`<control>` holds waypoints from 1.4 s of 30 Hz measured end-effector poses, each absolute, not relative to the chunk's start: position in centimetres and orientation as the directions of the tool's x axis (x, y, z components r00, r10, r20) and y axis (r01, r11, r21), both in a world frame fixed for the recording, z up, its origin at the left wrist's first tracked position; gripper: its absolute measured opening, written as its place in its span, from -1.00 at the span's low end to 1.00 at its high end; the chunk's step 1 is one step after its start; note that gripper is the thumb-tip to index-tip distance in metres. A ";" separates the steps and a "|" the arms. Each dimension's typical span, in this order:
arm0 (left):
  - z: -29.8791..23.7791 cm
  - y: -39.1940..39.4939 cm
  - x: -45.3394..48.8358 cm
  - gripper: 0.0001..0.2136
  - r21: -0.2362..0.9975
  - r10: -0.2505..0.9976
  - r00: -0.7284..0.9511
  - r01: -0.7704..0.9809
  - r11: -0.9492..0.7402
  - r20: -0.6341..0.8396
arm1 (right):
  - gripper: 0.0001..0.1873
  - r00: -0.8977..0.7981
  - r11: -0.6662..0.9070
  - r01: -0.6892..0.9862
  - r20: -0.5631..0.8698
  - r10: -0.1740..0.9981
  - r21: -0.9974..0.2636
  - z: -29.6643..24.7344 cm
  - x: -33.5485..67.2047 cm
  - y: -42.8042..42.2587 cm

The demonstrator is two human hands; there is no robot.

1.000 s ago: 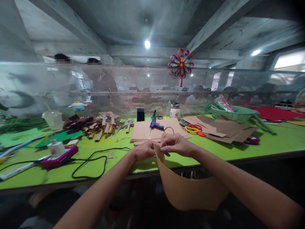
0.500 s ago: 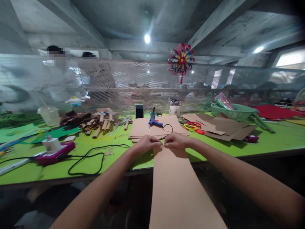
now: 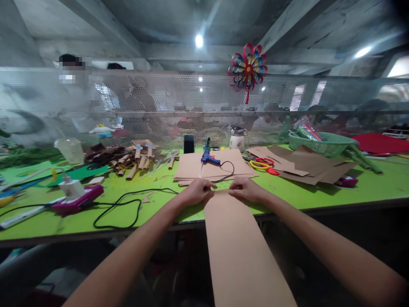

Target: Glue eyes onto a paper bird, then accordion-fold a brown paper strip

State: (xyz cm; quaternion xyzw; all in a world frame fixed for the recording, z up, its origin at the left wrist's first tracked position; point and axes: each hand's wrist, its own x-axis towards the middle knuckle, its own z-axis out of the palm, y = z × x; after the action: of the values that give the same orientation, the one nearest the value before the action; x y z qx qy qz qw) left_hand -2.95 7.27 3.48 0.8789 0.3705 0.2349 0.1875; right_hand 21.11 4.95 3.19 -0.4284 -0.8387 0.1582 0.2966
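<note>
A long strip of brown kraft paper (image 3: 239, 247) runs from the table's front edge down toward me. My left hand (image 3: 197, 192) is closed on its far left corner, thumb and fingers pinched together. At the far right corner my right hand (image 3: 247, 189) pinches the paper too. Between the hands the far edge shows, low over the green table. Just beyond lies a stack of brown paper sheets (image 3: 188, 167), with a blue glue gun (image 3: 211, 158) resting on top and its black cord curling right.
Red-and-yellow-handled scissors (image 3: 264, 164) lie right of the stack, beside loose brown sheets (image 3: 306, 166) and a green basket (image 3: 326, 145). Leftward are rolled paper pieces (image 3: 137, 162), a purple power strip (image 3: 78, 200) and a looping black cable (image 3: 139, 204). A perforated screen (image 3: 179, 98) stands behind.
My hands have moved apart along the paper's far edge, the right one shifting rightward. The view has tilted slightly downward. The glue gun stays on the stack.
</note>
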 end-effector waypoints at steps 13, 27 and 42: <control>3.6 6.7 -1.7 -0.90 0.274 0.645 0.695 0.584 -0.764 0.317 | -0.91 -0.613 0.747 0.523 0.429 0.664 -0.409 2.9 20.7 6.1; 3.1 6.5 -1.5 -0.92 0.241 0.569 0.746 0.516 -0.822 0.346 | -0.90 -0.636 0.816 0.485 0.513 0.576 -0.313 1.4 20.3 6.6; 4.0 5.4 -3.7 -0.84 0.257 0.585 0.759 0.528 -0.810 0.286 | -0.87 -0.664 0.769 0.610 0.405 0.628 -0.192 2.5 22.0 5.3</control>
State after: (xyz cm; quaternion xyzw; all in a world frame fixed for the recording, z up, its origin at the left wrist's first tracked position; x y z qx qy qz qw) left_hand -3.67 5.37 4.04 0.9343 0.2978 0.1786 0.0808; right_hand 21.99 5.35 2.48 -0.3393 -0.9120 0.0202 0.2294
